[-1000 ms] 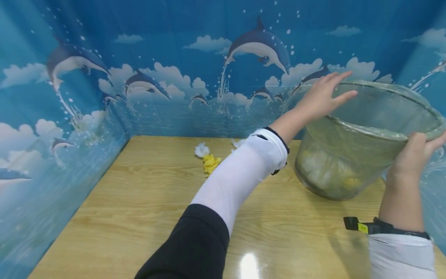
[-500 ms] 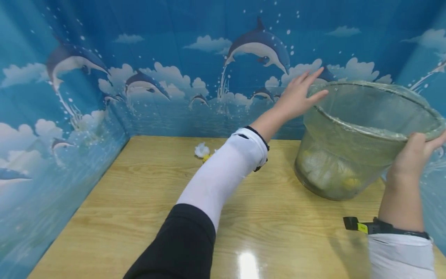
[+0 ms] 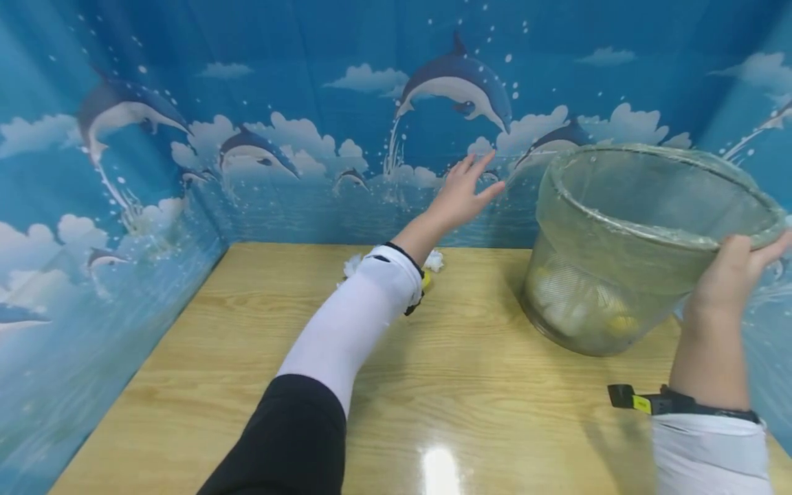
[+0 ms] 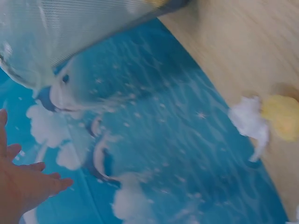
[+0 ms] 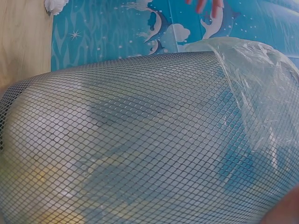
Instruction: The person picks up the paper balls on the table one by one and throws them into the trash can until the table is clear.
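Observation:
A mesh wastebasket [image 3: 594, 275] lined with a clear plastic bag [image 3: 575, 189] stands at the right of the table. My right hand [image 3: 733, 282] grips its near right rim, thumb on the near side. Through the mesh, white and yellow crumpled pieces [image 5: 51, 182] show blurrily at the bottom. My left hand [image 3: 463, 198] is in the air left of the basket with its fingers spread, holding nothing. Below it on the table lie a white crumpled paper [image 3: 434, 260] and a yellow crumpled paper [image 4: 282, 116], the yellow one mostly hidden by my left wrist in the head view.
Another white crumpled paper [image 3: 353, 265] lies farther left, partly behind my left sleeve [image 3: 353, 316]. The wooden table [image 3: 470, 385] ends at a blue dolphin-print curtain [image 3: 278, 192] at the back and along both sides.
My left hand has moved left, away from the basket's rim, with its fingers still spread. My right hand and the basket have stayed in place.

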Motion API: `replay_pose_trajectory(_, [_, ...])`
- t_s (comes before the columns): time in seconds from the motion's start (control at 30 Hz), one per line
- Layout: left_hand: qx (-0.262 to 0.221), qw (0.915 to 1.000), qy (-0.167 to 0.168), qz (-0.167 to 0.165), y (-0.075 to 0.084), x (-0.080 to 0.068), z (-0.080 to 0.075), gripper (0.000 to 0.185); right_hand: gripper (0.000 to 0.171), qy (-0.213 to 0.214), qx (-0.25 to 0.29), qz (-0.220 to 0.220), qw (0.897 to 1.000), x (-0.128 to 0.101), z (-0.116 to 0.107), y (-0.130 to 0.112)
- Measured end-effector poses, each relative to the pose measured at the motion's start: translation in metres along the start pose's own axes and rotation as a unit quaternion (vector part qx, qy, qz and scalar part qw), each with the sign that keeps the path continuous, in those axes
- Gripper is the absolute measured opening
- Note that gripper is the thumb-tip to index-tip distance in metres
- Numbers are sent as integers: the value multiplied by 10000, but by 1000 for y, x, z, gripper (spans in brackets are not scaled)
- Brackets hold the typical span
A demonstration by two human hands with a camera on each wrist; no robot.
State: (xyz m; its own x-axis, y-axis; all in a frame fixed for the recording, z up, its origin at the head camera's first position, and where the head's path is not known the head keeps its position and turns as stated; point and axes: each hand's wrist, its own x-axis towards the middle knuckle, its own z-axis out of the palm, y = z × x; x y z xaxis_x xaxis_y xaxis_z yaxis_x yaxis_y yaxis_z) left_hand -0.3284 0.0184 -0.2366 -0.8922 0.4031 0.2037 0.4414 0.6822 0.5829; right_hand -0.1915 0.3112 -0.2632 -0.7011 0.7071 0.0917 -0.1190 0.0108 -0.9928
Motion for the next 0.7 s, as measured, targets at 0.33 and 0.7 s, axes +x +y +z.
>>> replay_pose_trajectory(0.33, [221, 9985, 17, -504, -65, -26, -4, 71, 66, -72, -110, 105, 9999, 0, 1, 3])
replay_pose_trajectory(0.7, [382, 9882, 151, -1476, -150, -66, -14, 75, 67, -36, -51, 78, 10000, 3, 0, 3])
